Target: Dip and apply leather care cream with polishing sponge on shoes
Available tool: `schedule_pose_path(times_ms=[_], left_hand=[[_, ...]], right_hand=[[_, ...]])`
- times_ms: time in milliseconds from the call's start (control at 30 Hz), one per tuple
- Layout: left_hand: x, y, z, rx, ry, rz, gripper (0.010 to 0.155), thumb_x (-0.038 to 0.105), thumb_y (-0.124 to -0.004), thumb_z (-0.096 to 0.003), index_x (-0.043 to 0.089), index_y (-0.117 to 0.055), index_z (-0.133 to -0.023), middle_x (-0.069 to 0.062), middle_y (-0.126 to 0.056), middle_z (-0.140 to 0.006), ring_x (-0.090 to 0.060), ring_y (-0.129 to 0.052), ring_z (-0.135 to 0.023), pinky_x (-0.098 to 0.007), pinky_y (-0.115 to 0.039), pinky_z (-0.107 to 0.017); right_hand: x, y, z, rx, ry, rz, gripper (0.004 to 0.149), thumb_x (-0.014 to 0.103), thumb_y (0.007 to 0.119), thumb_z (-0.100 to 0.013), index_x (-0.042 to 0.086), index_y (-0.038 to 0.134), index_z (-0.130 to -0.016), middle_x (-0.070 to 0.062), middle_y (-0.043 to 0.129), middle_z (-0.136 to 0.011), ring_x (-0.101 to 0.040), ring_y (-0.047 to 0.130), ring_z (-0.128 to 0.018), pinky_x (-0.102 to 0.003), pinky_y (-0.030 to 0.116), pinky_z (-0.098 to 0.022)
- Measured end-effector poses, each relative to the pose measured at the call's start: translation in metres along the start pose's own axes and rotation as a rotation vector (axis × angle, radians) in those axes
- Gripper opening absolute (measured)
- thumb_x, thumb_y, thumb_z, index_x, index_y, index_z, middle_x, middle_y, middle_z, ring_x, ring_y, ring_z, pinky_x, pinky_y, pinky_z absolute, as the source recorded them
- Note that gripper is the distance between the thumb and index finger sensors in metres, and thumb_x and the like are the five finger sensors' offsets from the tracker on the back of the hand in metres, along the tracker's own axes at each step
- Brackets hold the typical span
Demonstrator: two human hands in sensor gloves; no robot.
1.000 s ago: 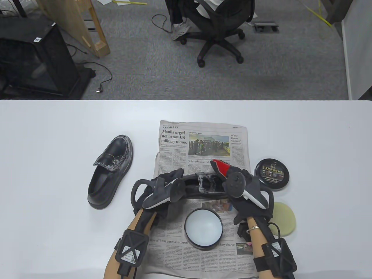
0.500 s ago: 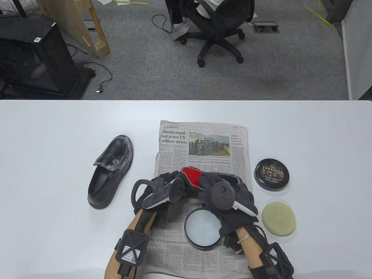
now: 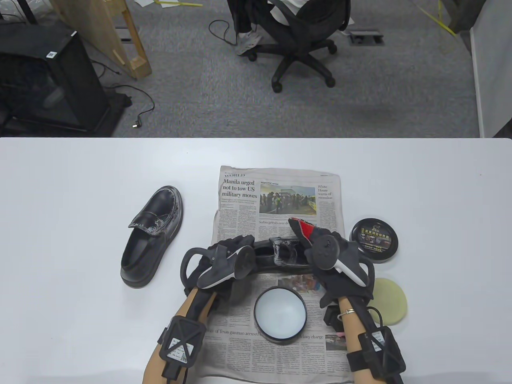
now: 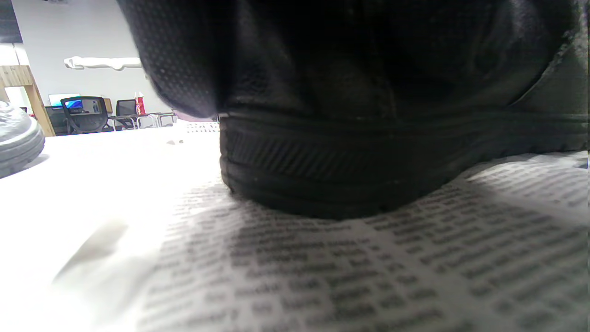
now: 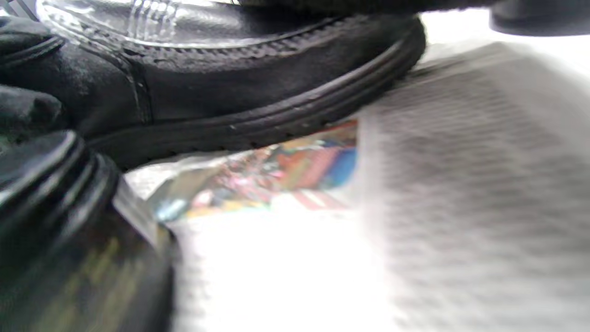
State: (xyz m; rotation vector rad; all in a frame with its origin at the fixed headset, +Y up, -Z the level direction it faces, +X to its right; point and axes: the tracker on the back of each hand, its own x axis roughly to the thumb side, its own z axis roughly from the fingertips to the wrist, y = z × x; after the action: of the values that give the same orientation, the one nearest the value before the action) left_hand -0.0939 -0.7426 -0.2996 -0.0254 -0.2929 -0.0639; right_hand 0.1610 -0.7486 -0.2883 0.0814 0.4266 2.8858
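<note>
A black leather shoe (image 3: 280,256) lies sideways on the newspaper (image 3: 280,192), smeared with whitish cream on its strap. My left hand (image 3: 236,245) grips its heel end; the left wrist view shows only the ribbed sole (image 4: 341,175) under the dark glove. Over the toe end, my right hand (image 3: 310,237) holds a red-faced polishing sponge (image 3: 302,228) against the shoe. The open cream tin (image 3: 280,314) stands just in front of the shoe, its wall filling the right wrist view's lower left (image 5: 69,240). That view also shows the shoe's side (image 5: 221,92).
A second black shoe (image 3: 152,236) with cream streaks sits on the white table (image 3: 80,180) to the left. The tin's black lid (image 3: 375,240) lies right of the newspaper, with a round yellow pad (image 3: 394,300) nearer me. An office chair (image 3: 300,40) stands beyond the table.
Half a second ago my right hand had swept the red sponge left to the shoe's middle. It is now back at the toe end. My left hand has stayed at the heel.
</note>
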Motion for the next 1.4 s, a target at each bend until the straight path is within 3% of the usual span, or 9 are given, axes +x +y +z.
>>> schedule_pose_path(times_ms=[233, 433, 567, 733, 867, 1000, 1200, 1400], left_hand=[[0.001, 0.000, -0.001, -0.006, -0.004, 0.012, 0.074, 0.060, -0.078, -0.0394, 0.032, -0.067, -0.106, 0.003, -0.084, -0.107, -0.023, -0.086, -0.092, -0.041, -0.081, -0.062], [0.001, 0.000, -0.002, -0.016, -0.020, 0.022, 0.073, 0.060, -0.079, -0.0394, 0.034, -0.066, -0.106, 0.004, -0.082, -0.108, -0.024, -0.085, -0.094, -0.042, -0.080, -0.063], [0.000, 0.000, -0.002, -0.010, -0.022, 0.026, 0.073, 0.060, -0.079, -0.0393, 0.034, -0.065, -0.107, 0.004, -0.082, -0.108, -0.024, -0.085, -0.094, -0.042, -0.080, -0.064], [0.001, -0.001, -0.001, 0.001, -0.012, 0.015, 0.073, 0.061, -0.078, -0.0397, 0.034, -0.065, -0.106, 0.004, -0.083, -0.107, -0.023, -0.086, -0.092, -0.041, -0.081, -0.062], [0.001, -0.001, -0.001, 0.004, -0.002, 0.009, 0.073, 0.061, -0.077, -0.0398, 0.033, -0.066, -0.106, 0.003, -0.084, -0.106, -0.022, -0.087, -0.091, -0.040, -0.081, -0.061], [0.000, -0.001, 0.000, 0.010, 0.013, 0.021, 0.073, 0.061, -0.077, -0.0395, 0.032, -0.067, -0.106, 0.002, -0.085, -0.105, -0.022, -0.087, -0.090, -0.040, -0.081, -0.060], [0.000, -0.001, -0.001, 0.007, 0.007, 0.034, 0.072, 0.061, -0.078, -0.0393, 0.032, -0.069, -0.105, 0.002, -0.085, -0.105, -0.024, -0.087, -0.090, -0.042, -0.081, -0.060], [-0.001, -0.001, -0.002, -0.006, -0.011, 0.046, 0.072, 0.061, -0.078, -0.0392, 0.034, -0.067, -0.105, 0.003, -0.083, -0.107, -0.024, -0.086, -0.092, -0.043, -0.080, -0.062]], right_hand=[[0.013, 0.004, 0.037, -0.006, -0.165, 0.018, 0.058, 0.039, 0.038, -0.067, 0.013, 0.026, -0.117, -0.022, 0.023, -0.119, -0.053, 0.027, -0.106, -0.064, 0.039, -0.072], [0.057, -0.006, 0.028, 0.020, -0.340, -0.142, 0.057, 0.039, 0.038, -0.067, 0.016, 0.028, -0.118, -0.021, 0.026, -0.121, -0.053, 0.028, -0.108, -0.067, 0.037, -0.072], [0.070, -0.008, 0.000, 0.082, -0.303, -0.191, 0.057, 0.040, 0.037, -0.067, 0.017, 0.031, -0.119, -0.020, 0.028, -0.123, -0.052, 0.025, -0.109, -0.067, 0.031, -0.071], [0.047, -0.008, -0.024, 0.108, -0.157, -0.239, 0.058, 0.041, 0.035, -0.067, 0.017, 0.030, -0.119, -0.017, 0.025, -0.123, -0.046, 0.019, -0.110, -0.063, 0.023, -0.071], [0.015, -0.005, -0.019, 0.077, -0.064, -0.186, 0.058, 0.041, 0.036, -0.067, 0.016, 0.027, -0.119, -0.014, 0.019, -0.122, -0.043, 0.013, -0.109, -0.059, 0.018, -0.070], [-0.001, -0.002, 0.007, 0.022, -0.040, -0.071, 0.059, 0.039, 0.035, -0.067, 0.013, 0.022, -0.118, -0.019, 0.014, -0.119, -0.048, 0.014, -0.105, -0.059, 0.025, -0.070], [0.012, 0.004, 0.038, 0.041, -0.189, -0.135, 0.058, 0.037, 0.037, -0.067, 0.010, 0.025, -0.117, -0.024, 0.020, -0.118, -0.052, 0.022, -0.104, -0.060, 0.032, -0.070], [0.058, -0.003, 0.031, 0.045, -0.350, -0.181, 0.058, 0.038, 0.037, -0.067, 0.013, 0.027, -0.118, -0.023, 0.022, -0.119, -0.052, 0.023, -0.106, -0.063, 0.033, -0.071]])
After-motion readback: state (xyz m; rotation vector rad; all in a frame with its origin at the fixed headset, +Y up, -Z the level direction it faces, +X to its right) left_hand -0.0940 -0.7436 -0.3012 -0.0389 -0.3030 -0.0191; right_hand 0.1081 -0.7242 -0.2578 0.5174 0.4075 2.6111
